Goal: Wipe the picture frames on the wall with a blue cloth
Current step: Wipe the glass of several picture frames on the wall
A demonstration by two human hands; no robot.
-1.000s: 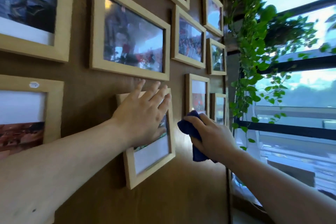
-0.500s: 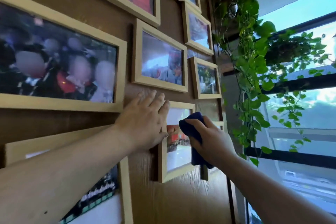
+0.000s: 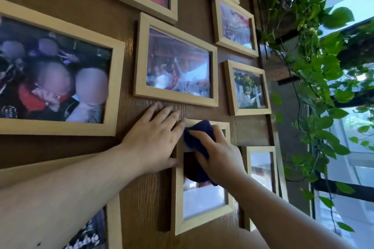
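Observation:
Several light wooden picture frames hang on a brown wood-grain wall. A small upright frame [image 3: 179, 198] hangs low in the middle. My right hand [image 3: 219, 156] presses a dark blue cloth [image 3: 199, 137] against the upper part of its glass. My left hand [image 3: 155, 140] lies flat with fingers spread on the wall, touching that frame's left edge and top left corner. Above them hangs a wider frame [image 3: 176, 60], and a large frame [image 3: 58, 75] fills the left.
Smaller frames [image 3: 248, 87] hang to the right, one [image 3: 261, 168] just beside my right wrist. A trailing green plant [image 3: 315, 66] hangs along the wall's right end, in front of a window [image 3: 352, 127] with dark bars.
My right hand with the cloth has moved left and up onto the small frame's glass. My left hand stays flat at the frame's left edge. The view has drawn closer.

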